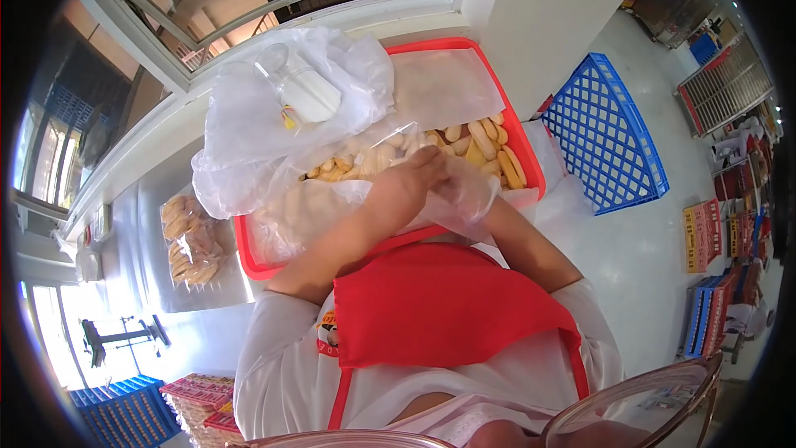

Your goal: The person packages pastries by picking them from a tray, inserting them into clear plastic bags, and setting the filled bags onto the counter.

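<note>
A red tray [537, 168] holds many pale finger-shaped biscuits [482, 139], partly under clear plastic sheeting. My left hand [414, 176] is above the tray's near side, its fingers bent and closed on thin clear plastic at my right hand. Loose clear plastic [474, 199], like a thin bag or glove, covers my right hand [452, 186] down to the wrist. The two hands touch, and the right fingers are mostly hidden by the plastic and the left hand. At the tray's far left, a clear container with white contents [305, 93] lies on a white plastic bag [236, 108].
Packed biscuits in clear bags [191, 241] lie on the metal table [141, 249] at left. A blue lattice crate [604, 137] stands right of the tray. A window [290, 0] and a white pillar [547, 12] are behind. Stacked crates [124, 411] stand lower left.
</note>
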Demonstrator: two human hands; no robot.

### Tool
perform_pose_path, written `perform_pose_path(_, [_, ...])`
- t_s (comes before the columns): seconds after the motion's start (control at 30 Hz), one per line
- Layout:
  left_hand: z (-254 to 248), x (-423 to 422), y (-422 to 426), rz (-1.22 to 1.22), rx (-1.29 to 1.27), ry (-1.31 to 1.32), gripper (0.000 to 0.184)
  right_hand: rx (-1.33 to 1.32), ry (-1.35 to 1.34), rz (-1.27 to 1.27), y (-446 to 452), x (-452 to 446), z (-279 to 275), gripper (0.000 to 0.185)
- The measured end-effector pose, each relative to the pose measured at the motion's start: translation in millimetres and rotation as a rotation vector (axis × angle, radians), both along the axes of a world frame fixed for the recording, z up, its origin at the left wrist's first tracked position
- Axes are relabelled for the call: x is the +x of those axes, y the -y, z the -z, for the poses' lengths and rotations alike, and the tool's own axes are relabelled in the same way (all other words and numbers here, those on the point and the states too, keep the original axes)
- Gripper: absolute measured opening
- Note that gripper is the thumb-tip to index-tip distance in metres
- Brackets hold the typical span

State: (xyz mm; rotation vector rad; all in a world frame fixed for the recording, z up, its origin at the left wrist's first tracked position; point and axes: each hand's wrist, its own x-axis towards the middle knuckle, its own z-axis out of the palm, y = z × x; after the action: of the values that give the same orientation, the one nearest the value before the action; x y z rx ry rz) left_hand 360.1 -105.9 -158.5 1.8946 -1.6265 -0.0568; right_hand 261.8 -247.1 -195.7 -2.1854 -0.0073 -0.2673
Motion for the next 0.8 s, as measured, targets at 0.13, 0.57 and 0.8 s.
perform_pose_path(0.13, [9, -11, 1, 0.025, -0.103, 0.03, 0.043, 1.146, -0.328, 0.155, -1, 4, -5, 0.044])
perform_pose_path(0.57, [-3, -22, 1, 0.367, -0.112, 0.19, 0.043, 0.055, 0.239, -0.08, -23, 30, 18, 0.06])
perform_pose_path(0.8, [31, -1, -22, 0.101, -0.418, -0.63, 0.025, 0.222, 0.216, 0.149, -7, 34, -15, 0.068])
